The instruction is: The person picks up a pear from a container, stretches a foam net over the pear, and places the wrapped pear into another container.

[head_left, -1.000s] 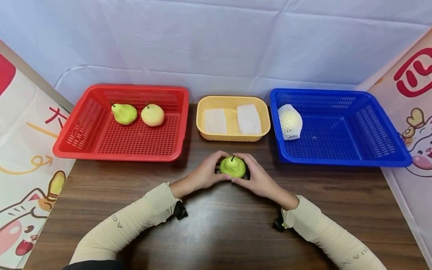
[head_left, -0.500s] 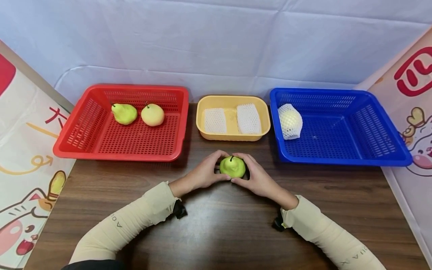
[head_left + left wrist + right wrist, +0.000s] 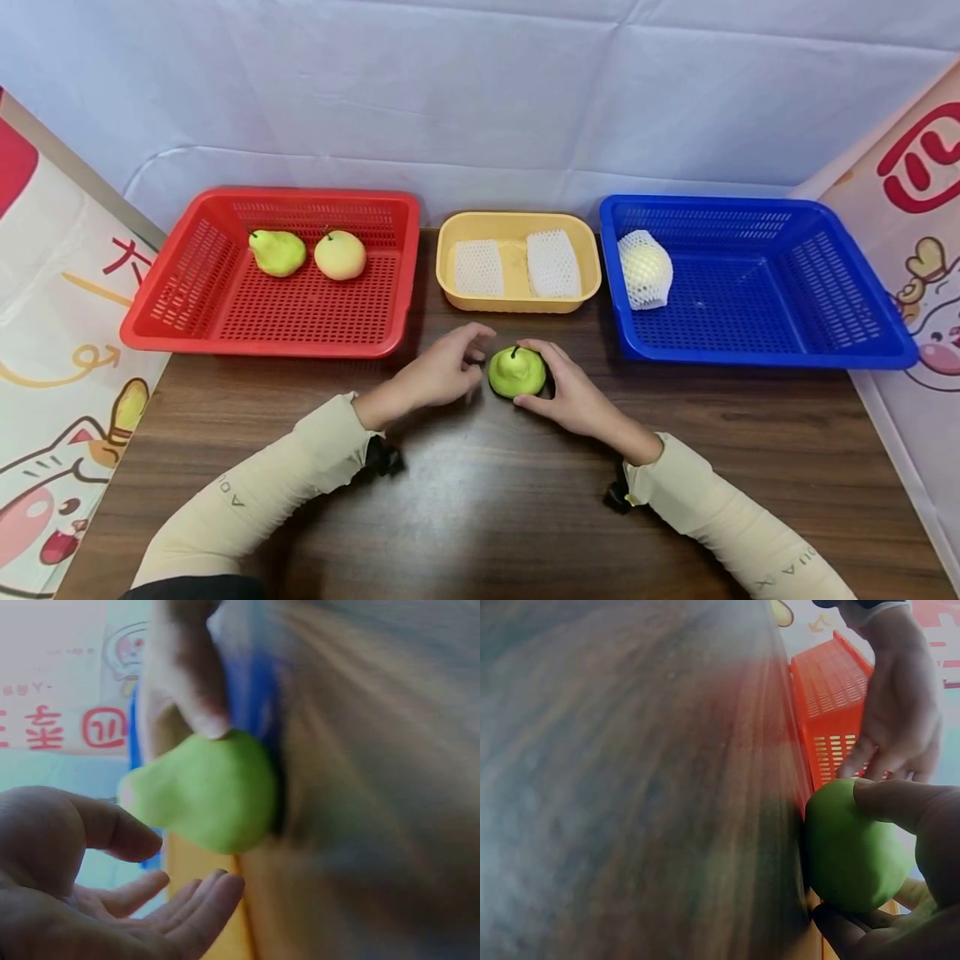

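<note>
A green pear (image 3: 517, 372) stands upright on the brown wooden table, its dark stem pointing up. My right hand (image 3: 567, 392) holds the pear from the right, thumb at the near side and fingers round the far side. Just left of the pear is my left hand (image 3: 444, 367), apart from it, with fingers loosely bent and nothing in them. The left wrist view shows a gap between the left fingertips (image 3: 225, 889) and the pear (image 3: 214, 793). In the right wrist view the right thumb (image 3: 892, 801) presses on the pear (image 3: 855, 847).
Behind the hands, a yellow tray (image 3: 517, 305) contains two white foam nets (image 3: 553, 265). To the left, a red basket (image 3: 262, 343) holds a green pear (image 3: 277, 253) and a pale yellow pear (image 3: 341, 256). A blue basket (image 3: 757, 300) at right holds a net-wrapped fruit (image 3: 646, 271).
My left hand has let go of the pear and moved a little to the left. The right hand has stayed in place on the pear, which has not moved.
</note>
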Available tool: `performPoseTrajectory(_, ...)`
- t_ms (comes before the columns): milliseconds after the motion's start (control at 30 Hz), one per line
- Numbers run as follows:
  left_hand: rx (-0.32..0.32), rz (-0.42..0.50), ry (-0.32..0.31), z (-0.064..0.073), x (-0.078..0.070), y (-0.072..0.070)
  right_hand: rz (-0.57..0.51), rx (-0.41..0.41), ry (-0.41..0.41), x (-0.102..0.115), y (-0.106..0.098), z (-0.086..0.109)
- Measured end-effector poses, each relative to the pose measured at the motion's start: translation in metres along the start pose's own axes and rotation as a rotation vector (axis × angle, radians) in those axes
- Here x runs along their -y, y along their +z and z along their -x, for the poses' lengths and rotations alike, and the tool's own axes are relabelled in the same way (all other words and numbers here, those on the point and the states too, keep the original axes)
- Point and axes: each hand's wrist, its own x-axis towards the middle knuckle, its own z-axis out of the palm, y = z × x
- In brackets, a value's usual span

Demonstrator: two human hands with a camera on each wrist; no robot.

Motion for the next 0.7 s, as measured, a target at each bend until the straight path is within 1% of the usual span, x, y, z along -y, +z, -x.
performPoseTrajectory(67,-0.031,0.001,0.014,-0.001,-0.006,-0.006,-0.003,0.002,0.002,-0.001,0.0,0.0)
performPoseTrajectory(167,-0.061,0.014,0.033,-0.002,-0.02,-0.018,-0.009,0.004,0.0,-0.001,0.0,0.0)
performPoseTrajectory(300,-0.069,0.007,0.039,-0.004,-0.041,-0.037,-0.006,0.002,-0.01,-0.001,0.0,-0.001)
performPoseTrajectory(500,0.03,-0.081,0.029,-0.011,-0.069,-0.066,-0.005,0.004,-0.004,0.0,-0.001,-0.002)
performPoseTrajectory(633,0.109,-0.152,0.009,-0.022,-0.081,-0.083,-0.004,0.005,0.004,0.0,-0.001,-0.002)
performPoseTrajectory(700,0.157,-0.198,-0.013,-0.029,-0.086,-0.091,-0.003,0.004,0.007,0.0,-0.001,-0.002)
